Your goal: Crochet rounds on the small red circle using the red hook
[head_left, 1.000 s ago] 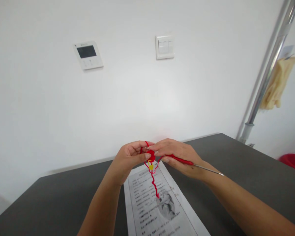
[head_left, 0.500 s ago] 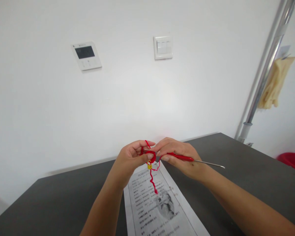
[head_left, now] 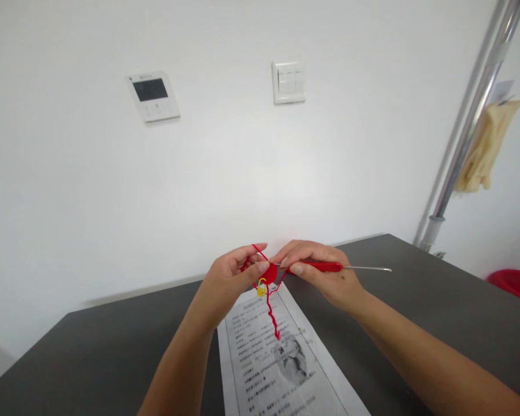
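My left hand [head_left: 229,277] pinches a small red crochet piece [head_left: 268,273] between thumb and fingers, with red yarn over the index finger. A yellow stitch marker [head_left: 261,288] hangs from the piece, and a red yarn tail [head_left: 272,316] dangles below it. My right hand [head_left: 325,276] grips a crochet hook [head_left: 329,267] with a red handle and a metal shaft; its tip meets the red piece and its other end points right. Both hands hover above a printed paper sheet [head_left: 277,364] on the dark table [head_left: 91,358].
A white wall stands just behind the table, carrying a small control panel [head_left: 153,96] and a light switch [head_left: 289,82]. At the right a metal pole [head_left: 468,127] rises, with pale gloves [head_left: 485,147] hanging beside it. A red container [head_left: 517,284] shows at the right edge.
Both hands have risen slightly. The crochet hook has levelled out from a downward slant to nearly horizontal, and the yarn tail has lifted with the piece.
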The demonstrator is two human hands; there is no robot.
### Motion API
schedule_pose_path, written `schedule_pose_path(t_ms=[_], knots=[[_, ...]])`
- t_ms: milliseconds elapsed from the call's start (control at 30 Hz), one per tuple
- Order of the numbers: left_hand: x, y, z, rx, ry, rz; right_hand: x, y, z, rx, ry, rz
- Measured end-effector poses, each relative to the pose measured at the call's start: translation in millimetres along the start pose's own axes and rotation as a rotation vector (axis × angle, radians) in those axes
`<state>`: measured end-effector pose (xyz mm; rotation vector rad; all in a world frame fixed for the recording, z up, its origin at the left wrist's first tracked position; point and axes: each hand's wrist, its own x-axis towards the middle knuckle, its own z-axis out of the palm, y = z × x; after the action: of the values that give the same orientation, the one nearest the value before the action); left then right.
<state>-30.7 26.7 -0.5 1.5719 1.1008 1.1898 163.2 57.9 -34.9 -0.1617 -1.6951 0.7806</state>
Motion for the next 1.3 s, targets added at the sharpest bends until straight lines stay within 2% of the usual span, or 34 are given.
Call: schedule_pose_path(t_ms=[133,300,467,700,867,933,1000,1100,1233,1300], knots=[[-2.1,-1.9,10.6,-0.205,0.033,-0.028,-0.8,0.9,1.3,-0.018,0.022,0.001],[-5.3,-0.7,15.8,-0.227,0.028,0.018,-2.6,2.5,3.7,-0.097,0.062,-0.061],[-6.3,0.1,19.2,-0.178,0.085,0.024,-2.8,3.5,7.2,-0.179,0.070,-0.170],[-8.6,-3.2,19.4,0.006,0.161,0.063,-6.2,3.5,10.4,-0.278,0.057,-0.146],[-14.9,-0.7,29.1,0.234,0.351,0.131,-11.6,3.5,15.8,-0.438,0.033,-0.106],[-13.4,-2.2,33.0,0.183,0.374,0.161,-12.7,6.9,20.0,-0.531,0.040,-0.145],[-9.3,-5.1,33.9,-0.045,0.300,0.138,-12.8,12.4,24.4,-0.596,0.047,-0.257],[-1.7,-8.5,28.5,-0.404,0.139,0.018,-11.4,18.5,27.6,-0.622,0.015,-0.374],[2.5,-8.7,16.4,-0.594,-0.067,-0.109,-6.9,9.2,19.6,-0.510,0.007,-0.365],[2.3,-8.3,12.4,-0.645,-0.182,-0.134,-3.9,-0.8,12.9,-0.449,-0.052,-0.320]])
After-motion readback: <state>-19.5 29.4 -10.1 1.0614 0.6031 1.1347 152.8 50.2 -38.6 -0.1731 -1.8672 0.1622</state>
